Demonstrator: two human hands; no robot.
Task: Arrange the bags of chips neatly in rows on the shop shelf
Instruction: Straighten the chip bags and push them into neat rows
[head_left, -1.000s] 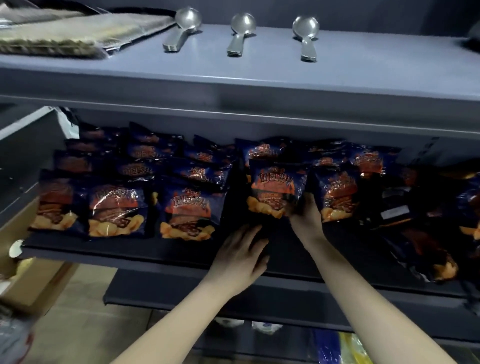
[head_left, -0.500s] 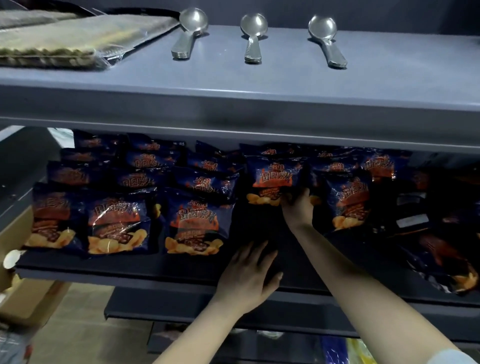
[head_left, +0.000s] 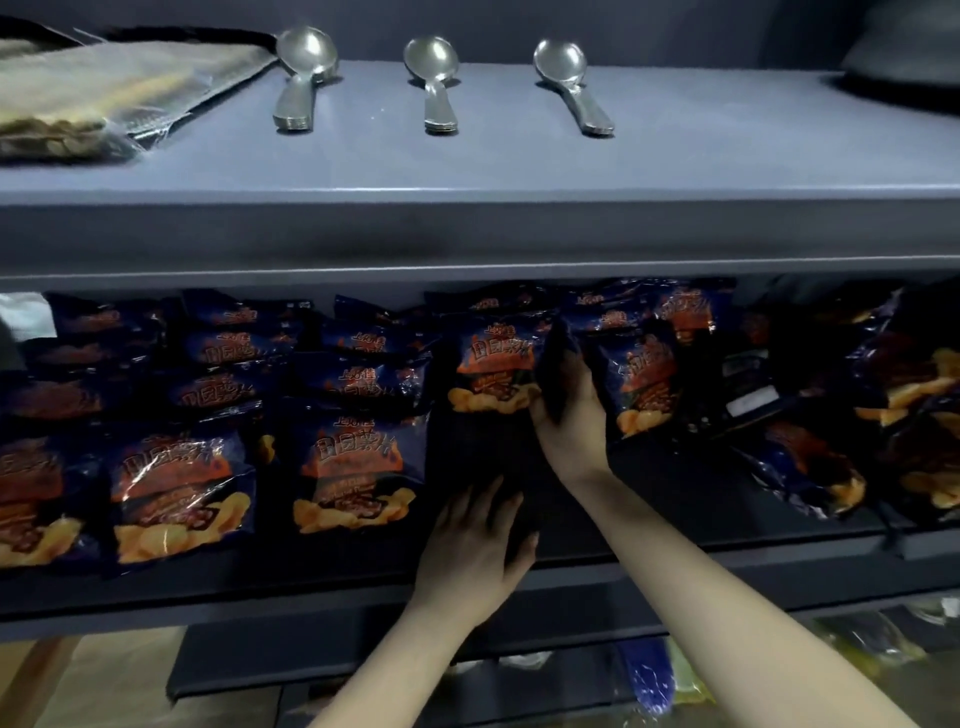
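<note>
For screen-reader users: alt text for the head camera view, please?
A person's right grip holds a dark blue chip bag by its right edge on a shop shelf lined with matching bags, while the left grip rests flat on its bare front. On the shelf above lie metal spoons.

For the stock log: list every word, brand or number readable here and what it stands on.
"上好佳": small, at the top of the front-row chip bag.
"田园薯片": large, on that bag and on the held chip bag in the right hand; blurred, so a tentative reading.
White label to the right of that hand: too blurred to read.
Spoons: no text shows.
</note>
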